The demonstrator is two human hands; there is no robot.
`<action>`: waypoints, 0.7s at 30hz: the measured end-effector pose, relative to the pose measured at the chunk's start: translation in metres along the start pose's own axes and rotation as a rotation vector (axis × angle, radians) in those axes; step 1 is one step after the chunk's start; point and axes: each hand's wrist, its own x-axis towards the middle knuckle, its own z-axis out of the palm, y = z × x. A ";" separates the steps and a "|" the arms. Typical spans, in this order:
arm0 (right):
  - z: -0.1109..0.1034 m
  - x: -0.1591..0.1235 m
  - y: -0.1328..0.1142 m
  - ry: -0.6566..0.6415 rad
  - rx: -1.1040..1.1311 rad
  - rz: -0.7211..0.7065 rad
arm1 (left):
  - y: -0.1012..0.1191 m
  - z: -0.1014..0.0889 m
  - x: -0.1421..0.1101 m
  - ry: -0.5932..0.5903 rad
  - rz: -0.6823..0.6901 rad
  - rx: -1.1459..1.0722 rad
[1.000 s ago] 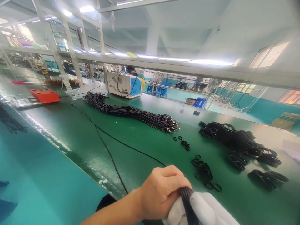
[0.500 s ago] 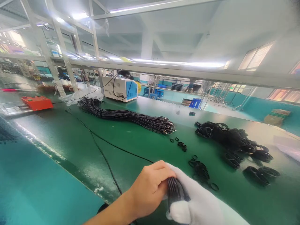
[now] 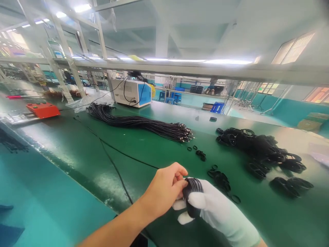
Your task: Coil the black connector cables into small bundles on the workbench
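Probably against unwinding, the right hand [image 3: 208, 199] clasps the coiled cable [image 3: 194, 186] (the left hand [image 3: 166, 185] touches it, grip unclear).

At frame centre, a hand could pass over the green tabletop [image 3: 144, 145] between the cable bundle [image 3: 144, 122] and the loose cable [image 3: 119, 174]. The right hand [image 3: 214, 204] and its black coil [image 3: 194, 186] block lower centre; small rings [image 3: 220, 180] and a heap of black loops [image 3: 257, 147] obstruct the right.
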 end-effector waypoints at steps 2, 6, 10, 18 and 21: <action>-0.004 0.000 0.005 -0.001 0.036 -0.008 | -0.001 0.004 0.002 0.011 -0.047 -0.012; -0.001 0.003 0.014 0.014 0.033 -0.038 | -0.004 0.011 0.003 0.042 -0.125 0.021; 0.004 0.007 0.016 0.056 0.002 -0.041 | -0.011 0.014 0.007 0.097 -0.144 0.140; 0.002 0.012 0.028 0.032 0.052 -0.001 | -0.011 0.003 0.013 0.041 -0.133 0.331; -0.002 0.007 0.023 0.033 0.131 0.028 | -0.008 -0.008 0.014 -0.036 -0.087 0.286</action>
